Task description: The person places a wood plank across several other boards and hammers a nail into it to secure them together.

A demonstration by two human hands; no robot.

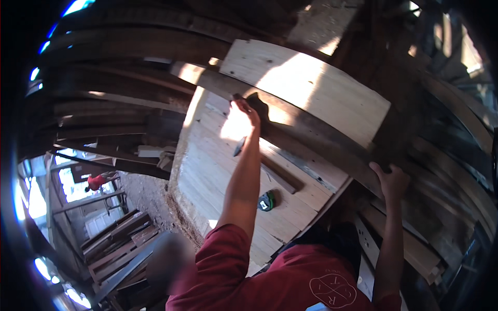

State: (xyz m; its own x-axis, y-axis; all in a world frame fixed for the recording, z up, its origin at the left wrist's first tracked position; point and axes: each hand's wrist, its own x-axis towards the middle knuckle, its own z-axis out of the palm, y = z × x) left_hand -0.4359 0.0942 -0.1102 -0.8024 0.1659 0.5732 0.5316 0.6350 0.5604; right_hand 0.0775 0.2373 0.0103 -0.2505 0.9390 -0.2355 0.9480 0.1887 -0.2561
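Your right hand (392, 181) grasped the right-hand end of the long, dark-brown wooden plank (316, 137), while your left hand (245, 111) touched it farther along, its closure unclear; that wide spacing probably kept the plank steady. Between those grips and your body, the green-and-black tape measure (267, 201) lay on the pale wooden tabletop (207, 160), seemingly parked within reach

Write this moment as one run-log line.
left hand: at long brown plank | right hand: at plank's right end | green-black tape measure: on pale wooden worktop
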